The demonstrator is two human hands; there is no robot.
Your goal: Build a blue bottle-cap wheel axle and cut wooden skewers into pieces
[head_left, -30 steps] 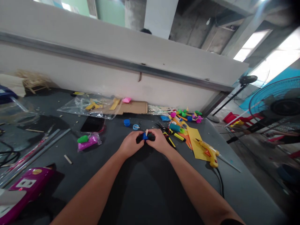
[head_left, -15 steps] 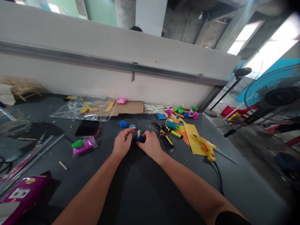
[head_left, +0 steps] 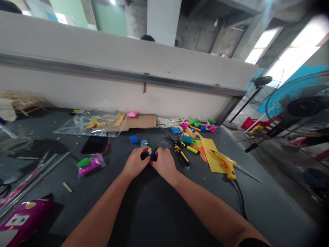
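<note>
A small dark blue lump, which looks like modelling clay, is between my hands with a short pale wooden stick standing up from it. My right hand is closed round the lump from the right, fingers curled over it. My left hand pinches at the stick and the lump's left side, thumb and forefinger forming a ring. A bit of green shows behind the lump, mostly hidden by my right fingers. Just beyond my left hand lie a blue tub and a small light-blue ring-shaped piece.
Yellow-handled pliers, yellow sheets and a glue gun with its cord lie to the right. On the left are a phone, a bag of purple clay and a purple device. Cardboard lies along the partition.
My left hand has come in to the right, its fingers closing on the stick and blue lump. The light-blue ring is now uncovered. The view has tilted slightly.
</note>
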